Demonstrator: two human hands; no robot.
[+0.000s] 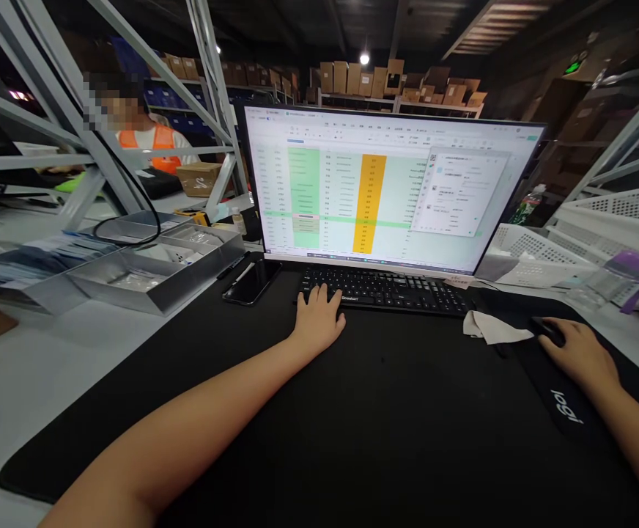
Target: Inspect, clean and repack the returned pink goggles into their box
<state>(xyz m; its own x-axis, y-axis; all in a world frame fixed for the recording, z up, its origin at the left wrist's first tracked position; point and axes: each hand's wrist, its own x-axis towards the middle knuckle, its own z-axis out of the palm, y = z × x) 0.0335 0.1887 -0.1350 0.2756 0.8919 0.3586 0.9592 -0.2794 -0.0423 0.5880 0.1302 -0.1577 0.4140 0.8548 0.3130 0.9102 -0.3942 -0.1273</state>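
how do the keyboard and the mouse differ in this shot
The keyboard is long and wide, while the mouse is small and rounded.
The left hand's fingers rest at the keyboard's near left part; the right hand holds the mouse.
The keyboard is mostly uncovered, whereas the hand hides much of the mouse.
Both look black and have a hand on them.

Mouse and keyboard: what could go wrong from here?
1. The light cloth lies right beside the mouse; it might snag if the right hand slides that way.
2. The left hand has its fingertips at the keyboard's lower left, so a stray keypress could alter the open spreadsheet.
3. The phone lies just left of the keyboard and could get nudged.
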